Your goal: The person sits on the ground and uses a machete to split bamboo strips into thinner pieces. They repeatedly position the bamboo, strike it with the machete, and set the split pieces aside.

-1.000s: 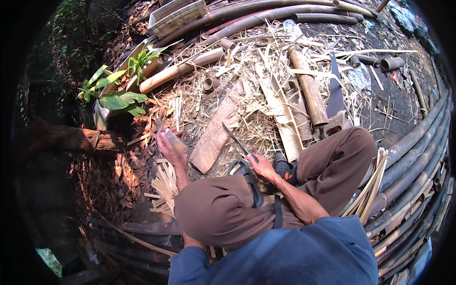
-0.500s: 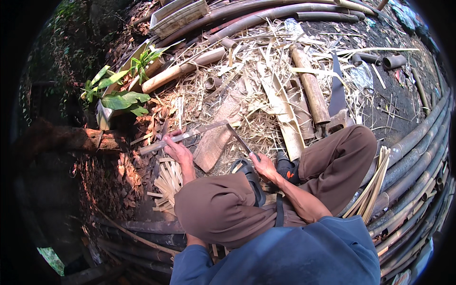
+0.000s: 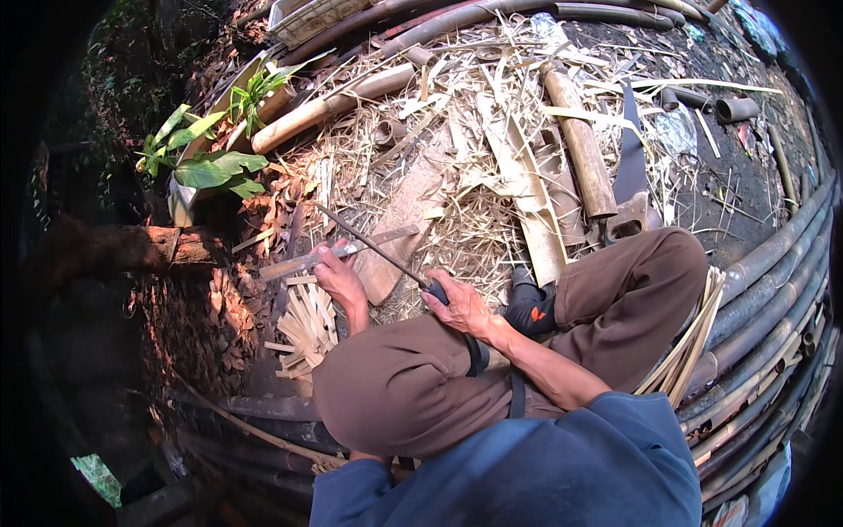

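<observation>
My left hand (image 3: 341,274) is closed around a long, flat, slightly curved strip (image 3: 391,234), pale brown to grey, held out beyond my left knee. Whether it is bamboo or a blade I cannot tell. In my right hand (image 3: 457,304) is the black handle of a slim, dark, long tool (image 3: 369,243), a knife or a file. Its shaft points up and left and crosses over the strip just right of my left fingers. Beneath the strip lies a broad wooden board (image 3: 386,268). A fan of pale split bamboo strips (image 3: 305,329) rests below my left hand.
Shavings (image 3: 474,228) cover the ground ahead. A split bamboo length (image 3: 527,198), a round bamboo piece (image 3: 580,140) and a saw blade (image 3: 630,149) lie to the right. Bamboo poles (image 3: 746,303) line the right side. A leafy plant (image 3: 206,167) and log (image 3: 167,249) are left.
My right hand has moved up and left with the slim tool. Its shaft now crosses the strip, where before its tip met the strip's far end. The left hand stays nearly in place.
</observation>
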A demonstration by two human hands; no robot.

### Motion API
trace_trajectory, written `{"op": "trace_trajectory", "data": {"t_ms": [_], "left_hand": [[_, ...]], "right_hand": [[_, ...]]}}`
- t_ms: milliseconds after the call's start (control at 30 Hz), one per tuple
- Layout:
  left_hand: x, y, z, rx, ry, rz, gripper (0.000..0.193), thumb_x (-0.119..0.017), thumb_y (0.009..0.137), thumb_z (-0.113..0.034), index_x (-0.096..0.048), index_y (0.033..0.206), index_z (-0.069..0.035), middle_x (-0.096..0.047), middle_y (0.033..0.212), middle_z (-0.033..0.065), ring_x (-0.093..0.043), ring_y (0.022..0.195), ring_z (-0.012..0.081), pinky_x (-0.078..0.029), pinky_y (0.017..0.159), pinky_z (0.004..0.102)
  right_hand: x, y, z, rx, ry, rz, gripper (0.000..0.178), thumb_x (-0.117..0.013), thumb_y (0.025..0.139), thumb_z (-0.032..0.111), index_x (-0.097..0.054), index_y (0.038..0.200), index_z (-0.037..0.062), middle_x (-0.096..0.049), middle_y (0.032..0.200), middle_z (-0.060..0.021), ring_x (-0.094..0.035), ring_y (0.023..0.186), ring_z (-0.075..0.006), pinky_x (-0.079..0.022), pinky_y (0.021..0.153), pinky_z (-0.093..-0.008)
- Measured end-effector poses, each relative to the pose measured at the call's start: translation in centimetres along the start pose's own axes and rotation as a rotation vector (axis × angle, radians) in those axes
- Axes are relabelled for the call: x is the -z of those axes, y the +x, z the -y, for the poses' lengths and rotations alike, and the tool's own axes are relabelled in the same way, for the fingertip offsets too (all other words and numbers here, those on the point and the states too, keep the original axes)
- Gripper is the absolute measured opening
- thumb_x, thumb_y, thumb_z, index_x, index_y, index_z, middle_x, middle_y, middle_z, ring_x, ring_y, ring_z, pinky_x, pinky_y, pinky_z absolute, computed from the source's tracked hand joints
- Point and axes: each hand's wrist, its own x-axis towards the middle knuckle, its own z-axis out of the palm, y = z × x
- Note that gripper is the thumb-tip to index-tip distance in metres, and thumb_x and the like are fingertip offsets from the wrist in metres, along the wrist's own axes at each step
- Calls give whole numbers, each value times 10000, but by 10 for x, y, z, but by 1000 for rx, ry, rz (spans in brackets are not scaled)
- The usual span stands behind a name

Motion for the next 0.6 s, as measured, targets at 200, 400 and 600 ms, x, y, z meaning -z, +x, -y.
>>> {"op": "trace_trajectory", "data": {"t_ms": [200,400,600], "left_hand": [[-8,7,-3,-3,64,-29,450,-345,1059,-330,-446,1179,91,-659,1040,240,-681,919,295,-633,699,403],[-11,22,-4,-37,164,36,455,-351,1058,-307,-455,1172,120,-667,1001,246,-690,852,281,-637,638,366],[-2,22,-6,29,118,-16,429,-317,1064,-293,-456,1164,100,-663,1002,249,-688,842,268,-636,640,358]], "right_hand": [[-3,5,-74,-265,-165,-18,333,-512,989,356,-484,1060,32,-621,695,-276,-625,701,-489,-475,619,-551],[-7,4,-24,-181,-11,-39,344,-535,983,346,-486,1133,41,-622,721,-283,-630,738,-482,-482,634,-525],[-5,-8,-25,-237,-32,30,345,-517,988,351,-493,1133,39,-618,748,-294,-623,768,-492,-469,669,-548]]}}
